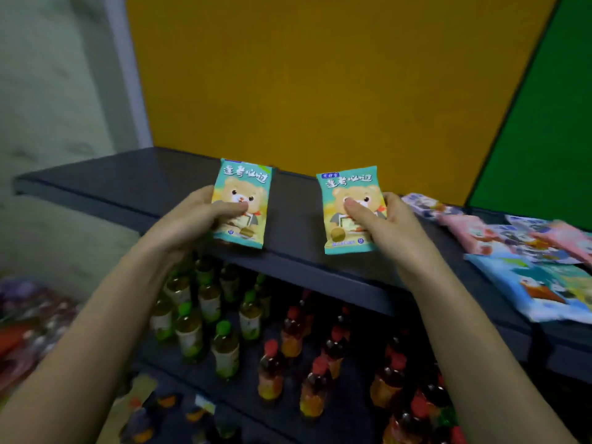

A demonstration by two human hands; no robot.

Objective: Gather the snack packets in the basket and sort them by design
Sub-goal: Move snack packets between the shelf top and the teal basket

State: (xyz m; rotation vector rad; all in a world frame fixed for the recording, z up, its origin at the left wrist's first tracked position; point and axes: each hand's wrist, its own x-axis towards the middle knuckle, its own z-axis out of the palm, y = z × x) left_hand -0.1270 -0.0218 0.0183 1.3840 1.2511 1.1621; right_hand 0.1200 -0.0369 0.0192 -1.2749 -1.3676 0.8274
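Observation:
Two teal snack packets with a cartoon bear are held above a dark shelf (298, 219). My left hand (192, 219) pinches the left bear packet (246, 184) by its left side, thumb across the front. My right hand (384, 225) pinches the right bear packet (347, 190) by its right side, thumb on the bear. Both packets stand upright side by side, a gap between them. No basket is in view.
Pink, blue and white snack packets (519, 251) lie spread on the shelf's right part. Below stand green-capped bottles (205, 315) and red-capped bottles (320, 357). A yellow panel (320, 75) and a green panel (544, 123) back the shelf. Blurred coloured items (28, 322) sit at lower left.

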